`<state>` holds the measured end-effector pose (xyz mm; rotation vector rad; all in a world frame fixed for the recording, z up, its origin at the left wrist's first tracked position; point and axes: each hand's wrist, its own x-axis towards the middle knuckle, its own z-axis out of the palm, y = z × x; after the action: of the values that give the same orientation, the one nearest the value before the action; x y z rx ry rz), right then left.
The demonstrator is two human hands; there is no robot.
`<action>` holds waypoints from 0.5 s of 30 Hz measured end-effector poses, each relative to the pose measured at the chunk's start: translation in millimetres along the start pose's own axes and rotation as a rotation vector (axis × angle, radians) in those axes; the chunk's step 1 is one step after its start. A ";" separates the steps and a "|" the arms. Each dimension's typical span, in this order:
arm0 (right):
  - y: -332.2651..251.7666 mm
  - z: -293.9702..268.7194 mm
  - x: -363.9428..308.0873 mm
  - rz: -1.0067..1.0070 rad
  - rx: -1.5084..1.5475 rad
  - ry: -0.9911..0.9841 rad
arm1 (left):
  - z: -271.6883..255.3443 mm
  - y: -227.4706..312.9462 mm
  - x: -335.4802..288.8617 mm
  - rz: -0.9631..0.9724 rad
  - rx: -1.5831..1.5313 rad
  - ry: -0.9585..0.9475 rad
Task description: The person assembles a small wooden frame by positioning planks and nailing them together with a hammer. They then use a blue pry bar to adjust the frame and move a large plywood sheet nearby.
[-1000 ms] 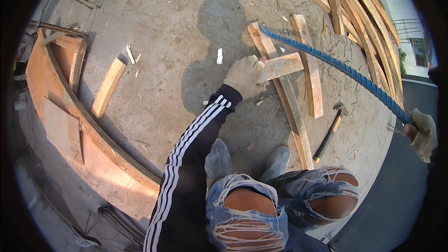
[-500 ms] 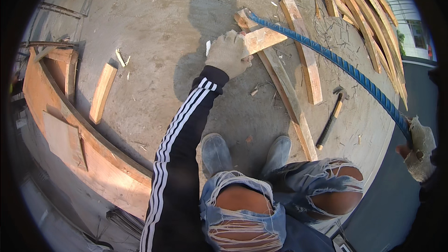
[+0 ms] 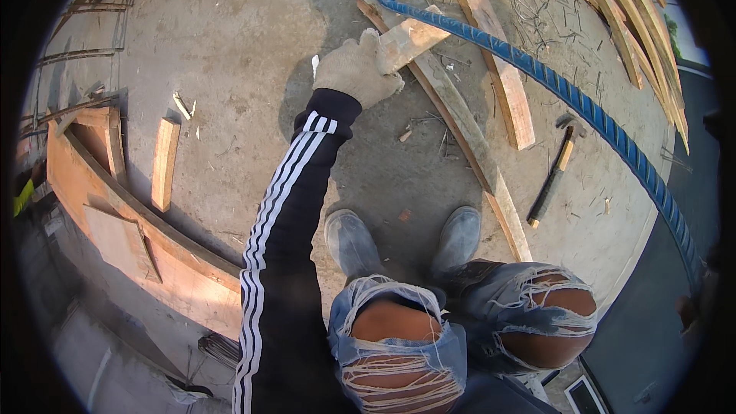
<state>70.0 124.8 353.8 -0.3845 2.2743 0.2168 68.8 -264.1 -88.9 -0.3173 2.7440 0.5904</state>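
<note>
A short wooden block (image 3: pixel 410 38) is gripped by the gloved left hand (image 3: pixel 356 69), steadying it on a long plank (image 3: pixel 452 119). A blue ribbed bar (image 3: pixel 583 103) is held out rightward; the right hand's grip cannot be told.

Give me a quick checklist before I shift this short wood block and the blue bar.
1. Left hand grip on the short wood block: ok, gloved fingers on its end.
2. Right hand on the blue bar: cannot tell, at the picture's dark rim.
3. Bar's far end resting over the block: ok.
4. Hammer apart from both feet: ok.
5. Long plank beside right shoe: not ok, trip risk.
</note>
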 end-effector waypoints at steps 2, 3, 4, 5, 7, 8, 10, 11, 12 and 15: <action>-8.0 5.1 -4.9 0.072 0.150 0.121 | -3.6 1.5 -0.5 -0.015 0.004 -0.007; -10.2 1.4 -5.9 0.184 0.053 0.029 | -6.2 3.3 -0.8 -0.011 0.005 -0.005; -14.6 -3.3 -7.5 0.142 -0.017 0.017 | -10.1 6.0 -1.2 0.000 -0.003 0.014; -14.4 -10.4 -5.1 0.204 -0.155 -0.112 | -14.3 10.3 -3.4 0.031 0.047 0.096; -10.9 -24.9 2.4 0.136 -0.095 -0.156 | -24.6 19.6 -26.2 0.061 0.150 0.223; -6.9 -32.0 7.9 0.116 -0.056 -0.177 | -33.1 24.5 -38.0 0.019 0.000 0.192; 1.0 -37.7 17.9 0.036 0.007 -0.194 | -50.7 39.2 -80.3 -0.011 -0.168 0.175; 3.8 -37.0 20.7 -0.036 0.075 -0.166 | -61.4 46.9 -104.4 -0.040 -0.241 0.156; 6.2 -34.7 23.8 -0.028 0.066 -0.180 | -72.6 54.8 -131.4 -0.070 -0.336 0.056; 9.0 -24.7 26.4 -0.132 0.032 -0.116 | -98.2 90.6 -208.2 -0.133 -0.586 -0.083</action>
<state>33.0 121.0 350.7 -0.4911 2.1271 0.1315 211.1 -195.0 101.3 -0.5849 2.3916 1.3283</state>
